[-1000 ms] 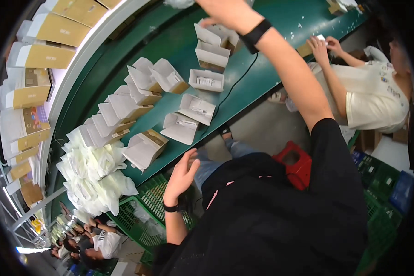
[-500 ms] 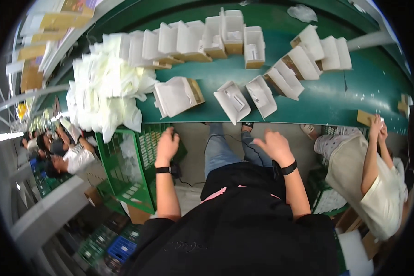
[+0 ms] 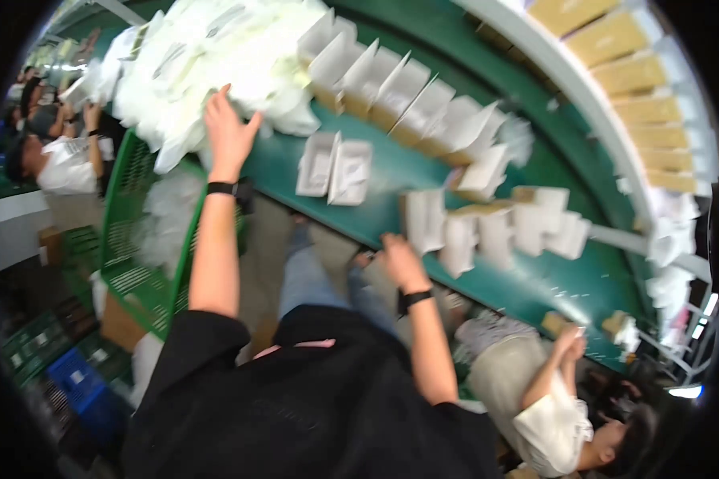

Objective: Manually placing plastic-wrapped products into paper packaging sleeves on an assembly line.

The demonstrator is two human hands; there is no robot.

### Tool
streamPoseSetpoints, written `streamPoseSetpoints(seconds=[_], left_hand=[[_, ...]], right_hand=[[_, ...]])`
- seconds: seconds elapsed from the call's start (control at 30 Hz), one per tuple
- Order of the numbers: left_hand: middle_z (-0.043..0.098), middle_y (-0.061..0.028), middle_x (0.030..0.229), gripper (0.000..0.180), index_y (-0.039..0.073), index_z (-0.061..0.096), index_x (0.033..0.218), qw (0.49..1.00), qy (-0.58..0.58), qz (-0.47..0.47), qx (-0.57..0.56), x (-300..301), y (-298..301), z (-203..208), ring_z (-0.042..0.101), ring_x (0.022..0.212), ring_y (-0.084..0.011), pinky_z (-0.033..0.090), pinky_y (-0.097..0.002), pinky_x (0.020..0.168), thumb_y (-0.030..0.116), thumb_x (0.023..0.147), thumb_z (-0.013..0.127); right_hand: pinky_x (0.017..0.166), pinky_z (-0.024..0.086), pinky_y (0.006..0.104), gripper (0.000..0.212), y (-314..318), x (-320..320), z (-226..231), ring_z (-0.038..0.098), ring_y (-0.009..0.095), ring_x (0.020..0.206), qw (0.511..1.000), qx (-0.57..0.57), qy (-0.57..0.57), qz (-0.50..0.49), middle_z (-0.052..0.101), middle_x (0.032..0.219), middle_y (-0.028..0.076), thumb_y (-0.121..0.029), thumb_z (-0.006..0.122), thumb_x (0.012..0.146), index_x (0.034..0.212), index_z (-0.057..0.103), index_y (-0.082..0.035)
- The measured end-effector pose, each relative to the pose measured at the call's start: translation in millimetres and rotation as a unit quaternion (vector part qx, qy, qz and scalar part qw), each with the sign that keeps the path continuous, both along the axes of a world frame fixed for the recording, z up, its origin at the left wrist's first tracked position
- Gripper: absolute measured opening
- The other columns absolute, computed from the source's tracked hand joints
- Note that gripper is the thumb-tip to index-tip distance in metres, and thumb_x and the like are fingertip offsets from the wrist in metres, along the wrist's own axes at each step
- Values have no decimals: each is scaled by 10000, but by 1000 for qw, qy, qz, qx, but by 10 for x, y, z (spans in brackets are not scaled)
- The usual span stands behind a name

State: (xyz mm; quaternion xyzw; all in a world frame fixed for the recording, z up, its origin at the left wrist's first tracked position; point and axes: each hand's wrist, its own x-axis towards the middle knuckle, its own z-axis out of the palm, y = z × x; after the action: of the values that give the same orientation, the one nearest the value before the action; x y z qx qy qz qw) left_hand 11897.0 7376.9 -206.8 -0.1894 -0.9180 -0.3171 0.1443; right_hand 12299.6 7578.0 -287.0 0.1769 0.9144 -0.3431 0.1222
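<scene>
My left hand [image 3: 230, 137] reaches to the near edge of a large pile of thin white plastic bags [image 3: 216, 56]. Its thumb and fingers are spread, and nothing shows between them; whether the fingertips touch the bags I cannot tell. By the green table's near edge, my right hand [image 3: 402, 262] is slightly blurred, with loosely bent fingers and nothing visible in it. It is close to an open carton [image 3: 423, 219] with white inner walls. Between my hands on the table stands an open white-lined box [image 3: 334, 169] with its lid folded back.
A row of open cartons [image 3: 399, 92] runs along the far side of the table [image 3: 276, 164]. Left of my legs stands a green crate [image 3: 116, 239] holding clear plastic. A co-worker [image 3: 507, 359] handles a small box at the right. Packed cartons [image 3: 647, 104] fill a shelf beyond.
The view has swung, so the table now slants down to the right. My left hand has gone from beside the crate up to the bag pile; my right hand has come to the table edge.
</scene>
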Motion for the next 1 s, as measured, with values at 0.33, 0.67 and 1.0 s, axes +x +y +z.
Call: streamPoseSetpoints(seconds=[0.33,0.67,1.0], left_hand=[[673,-117,1212,248,27,681,989,952,199,-231,-11,-652,29,156,575,1243,-314,390,-461,1116,-15,744,685],[616,-176,804,164,-4,628,908,922,71,-306,225,-507,-98,1304,625,717,-386,487,-400,614,-10,744,621],[639,-76,862,180,39,640,922,839,-116,-529,55,804,-432,2044,672,775,-216,554,-357,638,178,825,701]], right_hand=[[905,536,470,408,-796,-234,850,674,406,1038,981,-140,-128,30,688,1183,225,-234,674,945,1294,598,-38],[1054,482,374,631,-1147,-2385,2376,590,273,1259,953,-103,221,-178,553,1430,137,-44,748,874,1441,478,8],[1051,435,366,606,-1416,-2094,2304,599,290,1168,893,-363,241,-116,611,1286,178,-240,771,836,1340,525,-11]])
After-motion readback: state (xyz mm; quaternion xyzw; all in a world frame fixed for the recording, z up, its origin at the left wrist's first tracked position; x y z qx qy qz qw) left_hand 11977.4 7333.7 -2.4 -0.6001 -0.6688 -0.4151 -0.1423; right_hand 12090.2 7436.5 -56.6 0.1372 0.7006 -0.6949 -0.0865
